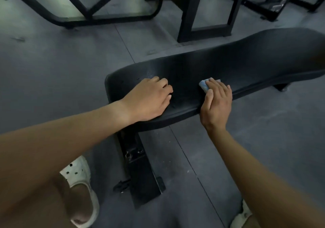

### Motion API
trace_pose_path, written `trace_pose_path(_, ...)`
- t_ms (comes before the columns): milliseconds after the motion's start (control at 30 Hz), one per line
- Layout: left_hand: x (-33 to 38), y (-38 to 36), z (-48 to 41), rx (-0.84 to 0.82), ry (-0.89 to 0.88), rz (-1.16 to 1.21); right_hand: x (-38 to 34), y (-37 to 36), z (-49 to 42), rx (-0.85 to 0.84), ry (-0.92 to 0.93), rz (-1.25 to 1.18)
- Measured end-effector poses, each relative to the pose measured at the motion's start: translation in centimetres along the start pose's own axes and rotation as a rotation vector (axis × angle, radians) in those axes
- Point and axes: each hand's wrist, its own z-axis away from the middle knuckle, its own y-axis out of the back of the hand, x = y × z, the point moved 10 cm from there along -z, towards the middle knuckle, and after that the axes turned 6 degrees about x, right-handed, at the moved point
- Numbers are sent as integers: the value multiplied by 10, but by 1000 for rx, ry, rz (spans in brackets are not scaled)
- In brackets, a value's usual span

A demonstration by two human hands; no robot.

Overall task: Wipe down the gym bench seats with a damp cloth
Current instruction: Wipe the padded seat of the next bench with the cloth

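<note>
A long black padded bench seat [246, 60] runs from the middle of the view to the right edge. My left hand [149, 99] rests flat on its near left end, fingers loosely curled, holding nothing. My right hand [217, 102] presses a small light-blue cloth [204, 85] onto the pad near the front edge. Most of the cloth is hidden under my fingers; only its far left corner shows.
The bench's black steel leg and foot [140, 171] stand below the pad, between my feet in white perforated clogs [80, 175]. Black machine frames [202, 11] stand on the grey rubber floor behind the bench.
</note>
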Motion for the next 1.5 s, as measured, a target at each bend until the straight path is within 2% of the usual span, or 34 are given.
trace_pose_path(267,-12,3,-2,36,-120,90,-82,-9,51,-130,150,-11)
trace_pose_path(433,-19,0,4,24,-205,142,-104,-14,67,-188,159,57)
trace_pose_path(500,-25,-1,7,-2,-225,184,-91,-10,65,-188,108,137)
trace_pose_path(600,-32,1,17,-25,-264,229,-71,-3,62,-146,-79,165)
trace_pose_path(733,-43,8,33,-6,-314,205,-91,-10,71,-87,-241,156)
trace_pose_path(833,-56,14,39,-1,-308,204,-130,-20,89,-93,-198,161)
trace_pose_path(967,-80,16,53,-1,-284,215,-177,-34,118,-187,-101,181)
trace_pose_path(1100,-104,13,69,1,-274,201,-183,-34,115,-320,11,281)
trace_pose_path(1167,-111,14,73,8,-267,206,-161,-30,99,-329,-50,346)
trace_pose_path(1267,-117,13,78,-2,-276,215,-128,-27,74,-243,-321,338)
trace_pose_path(1333,-119,12,80,-10,-285,229,-124,-32,69,-192,-440,324)
trace_pose_path(1400,-120,10,82,-21,-286,249,-137,-38,73,-188,-446,343)
trace_pose_path(1500,-121,8,82,-41,-284,280,-174,-45,92,-245,-311,364)
